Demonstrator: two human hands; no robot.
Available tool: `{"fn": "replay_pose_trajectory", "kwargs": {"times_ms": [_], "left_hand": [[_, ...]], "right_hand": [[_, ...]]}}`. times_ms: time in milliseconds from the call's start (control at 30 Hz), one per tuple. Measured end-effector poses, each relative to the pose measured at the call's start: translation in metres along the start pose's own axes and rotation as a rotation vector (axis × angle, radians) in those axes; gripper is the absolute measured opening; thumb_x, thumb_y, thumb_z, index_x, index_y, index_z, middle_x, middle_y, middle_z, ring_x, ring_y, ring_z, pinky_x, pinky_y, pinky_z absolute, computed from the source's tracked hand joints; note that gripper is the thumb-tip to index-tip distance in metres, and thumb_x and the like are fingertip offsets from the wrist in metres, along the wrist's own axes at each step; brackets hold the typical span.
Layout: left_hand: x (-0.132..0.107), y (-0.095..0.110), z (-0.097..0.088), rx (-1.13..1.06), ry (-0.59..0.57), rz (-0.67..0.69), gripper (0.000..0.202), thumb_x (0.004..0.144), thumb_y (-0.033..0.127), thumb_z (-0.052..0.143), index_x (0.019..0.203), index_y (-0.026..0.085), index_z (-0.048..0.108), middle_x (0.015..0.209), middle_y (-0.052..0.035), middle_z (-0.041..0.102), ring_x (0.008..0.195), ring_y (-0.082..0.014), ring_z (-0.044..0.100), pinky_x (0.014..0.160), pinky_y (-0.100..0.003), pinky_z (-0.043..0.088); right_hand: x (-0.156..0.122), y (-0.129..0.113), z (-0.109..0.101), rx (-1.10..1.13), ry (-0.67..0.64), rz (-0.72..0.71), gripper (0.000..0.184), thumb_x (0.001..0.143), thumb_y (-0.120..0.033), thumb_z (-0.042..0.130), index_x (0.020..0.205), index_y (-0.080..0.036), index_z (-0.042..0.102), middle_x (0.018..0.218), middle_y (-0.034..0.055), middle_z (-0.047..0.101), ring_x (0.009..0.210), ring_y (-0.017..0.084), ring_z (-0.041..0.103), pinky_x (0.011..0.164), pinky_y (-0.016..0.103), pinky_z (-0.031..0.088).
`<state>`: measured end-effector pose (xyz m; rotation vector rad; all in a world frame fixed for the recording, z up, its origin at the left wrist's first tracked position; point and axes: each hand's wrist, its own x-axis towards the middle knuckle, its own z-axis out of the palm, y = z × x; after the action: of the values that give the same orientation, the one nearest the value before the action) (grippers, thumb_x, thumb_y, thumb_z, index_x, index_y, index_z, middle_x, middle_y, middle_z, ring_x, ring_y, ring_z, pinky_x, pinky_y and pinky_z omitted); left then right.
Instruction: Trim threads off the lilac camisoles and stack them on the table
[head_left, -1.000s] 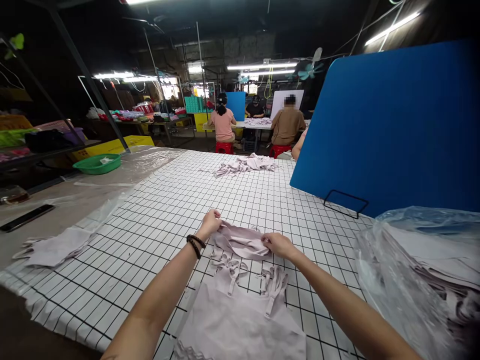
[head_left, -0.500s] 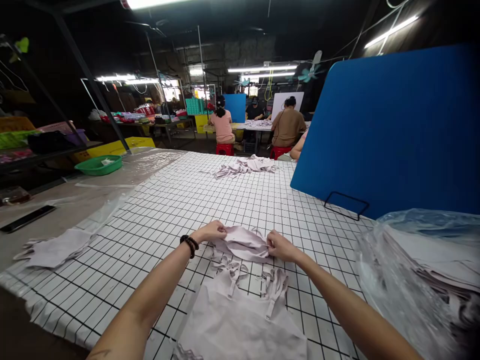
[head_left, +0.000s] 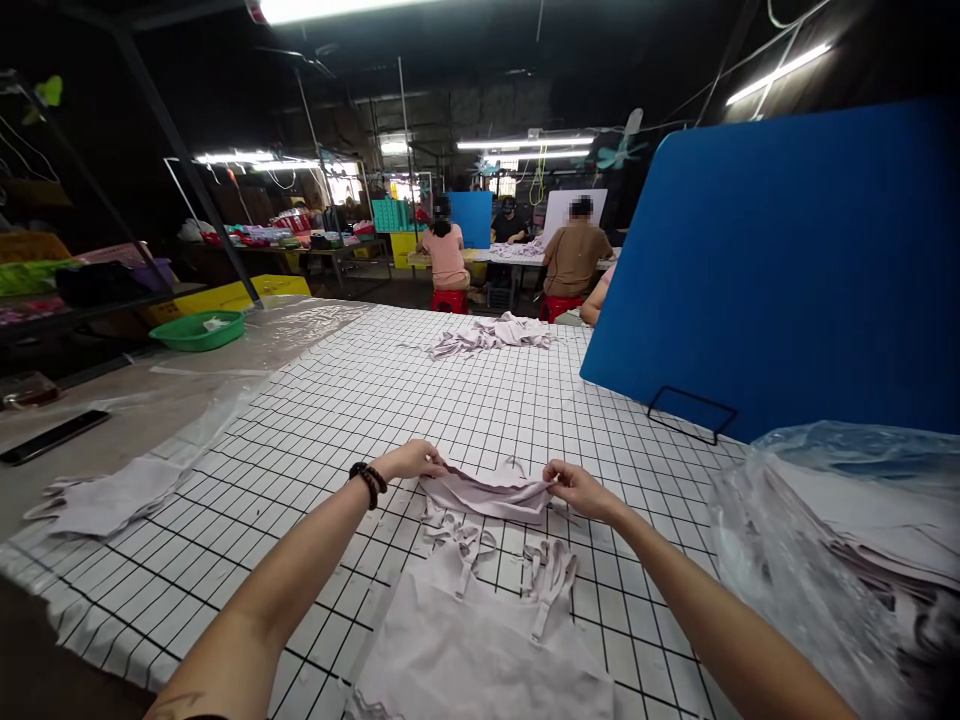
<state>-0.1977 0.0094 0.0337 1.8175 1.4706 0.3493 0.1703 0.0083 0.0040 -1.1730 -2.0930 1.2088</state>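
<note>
A pale pinkish-grey garment (head_left: 487, 497) is stretched sideways between my two hands, its upper edge sagging in the middle. My left hand (head_left: 411, 460), with dark bead bracelets at the wrist, pinches its left end. At the other end, my right hand (head_left: 577, 487) grips the edge between thumb and fingers. Closer to me lies a stack of pale strappy camisoles (head_left: 487, 640), flat on the grid-patterned tabletop (head_left: 360, 400), with the straps pointing away from me.
A loose heap of pale garments (head_left: 495, 335) lies at the far edge. More pale fabric (head_left: 120, 495) is on the left, near a phone (head_left: 56, 437) and a green basin (head_left: 196, 332). At right stand a blue board (head_left: 780, 270) and a plastic bag (head_left: 757, 530) of garments. Several people sit beyond.
My hands have moved slightly apart, drawing the garment wider. Its opening has narrowed, and the upper edge now hangs in a shallow curve.
</note>
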Motion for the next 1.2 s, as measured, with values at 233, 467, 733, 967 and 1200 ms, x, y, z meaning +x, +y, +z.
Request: {"fn": "replay_pose_trajectory", "kwargs": {"times_ms": [233, 467, 733, 967, 1200], "left_hand": [[-0.007, 0.023, -0.044, 0.059, 0.132, 0.045, 0.036, 0.074, 0.052, 0.061, 0.078, 0.017, 0.067, 0.092, -0.0088, 0.065, 0.079, -0.0211, 0.058, 0.07, -0.031, 0.045], [-0.045, 0.091, -0.064, -0.275, 0.359, 0.506, 0.028, 0.086, 0.043, 0.055, 0.09, 0.017, 0.06, 0.103, -0.0083, 0.061, 0.085, -0.0169, 0.061, 0.076, -0.033, 0.052], [-0.042, 0.089, -0.043, -0.512, 0.643, 0.388, 0.028, 0.087, 0.044, 0.052, 0.093, 0.017, 0.05, 0.102, -0.0056, 0.063, 0.068, -0.0122, 0.065, 0.066, -0.032, 0.058], [-0.044, 0.085, -0.06, -0.302, 0.661, 0.464, 0.022, 0.089, 0.041, 0.047, 0.09, 0.019, 0.052, 0.103, -0.0055, 0.059, 0.075, -0.014, 0.061, 0.059, -0.029, 0.055], [-0.074, 0.106, -0.085, -0.173, -0.054, 0.378, 0.024, 0.086, 0.041, 0.054, 0.09, 0.018, 0.059, 0.082, -0.0025, 0.061, 0.073, -0.0134, 0.056, 0.066, -0.028, 0.048]], "right_hand": [[0.002, -0.007, -0.014, -0.129, -0.075, -0.056, 0.025, 0.083, -0.027, 0.05, 0.095, -0.023, 0.071, 0.091, 0.0056, 0.056, 0.085, 0.019, 0.055, 0.08, 0.035, 0.045], [-0.005, -0.065, -0.046, -0.107, 0.008, -0.018, 0.027, 0.082, -0.044, 0.054, 0.082, -0.021, 0.068, 0.084, 0.0045, 0.062, 0.073, 0.017, 0.053, 0.065, 0.031, 0.043], [0.005, -0.083, -0.072, -0.174, 0.172, 0.041, 0.035, 0.07, -0.052, 0.065, 0.063, -0.018, 0.058, 0.062, 0.001, 0.054, 0.056, 0.013, 0.045, 0.05, 0.026, 0.034], [0.0, -0.069, -0.082, -0.261, 0.317, 0.046, 0.04, 0.073, -0.058, 0.06, 0.062, -0.019, 0.055, 0.061, 0.0011, 0.054, 0.054, 0.013, 0.044, 0.048, 0.026, 0.031], [-0.006, -0.081, -0.111, -0.315, 0.48, -0.03, 0.033, 0.075, -0.052, 0.059, 0.071, -0.02, 0.062, 0.069, 0.0033, 0.063, 0.062, 0.017, 0.053, 0.054, 0.028, 0.037]]}}
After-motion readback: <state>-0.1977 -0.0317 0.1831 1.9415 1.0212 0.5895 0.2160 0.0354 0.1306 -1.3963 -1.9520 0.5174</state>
